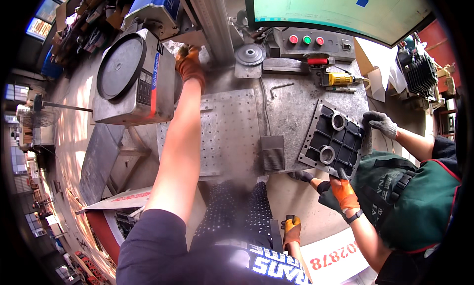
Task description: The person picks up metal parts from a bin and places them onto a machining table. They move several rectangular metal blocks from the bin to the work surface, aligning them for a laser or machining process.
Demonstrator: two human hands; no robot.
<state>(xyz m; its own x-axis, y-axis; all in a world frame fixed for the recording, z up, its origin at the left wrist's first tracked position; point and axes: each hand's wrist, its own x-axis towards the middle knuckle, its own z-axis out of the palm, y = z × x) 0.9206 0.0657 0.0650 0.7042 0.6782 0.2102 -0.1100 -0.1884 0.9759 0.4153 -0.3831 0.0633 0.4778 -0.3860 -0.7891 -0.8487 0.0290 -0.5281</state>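
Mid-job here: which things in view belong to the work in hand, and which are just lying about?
In the work, it seems:
grey box with round black cover, nearest the left hand
perforated plate
ribbed black panel, touched by a co-worker's hand

Apparently lying about:
hex key
yellow-handled tool
round metal disc

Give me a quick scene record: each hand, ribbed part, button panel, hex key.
Left hand: orange glove, just right of the grey boxy machine head in view; grip unclear
Right hand: orange glove, low, off the bench; grip unclear
Ribbed part: two rings, bench's right side; co-worker's orange-gloved hand at near corner
Button panel: red, green, red
Hex key: on bench
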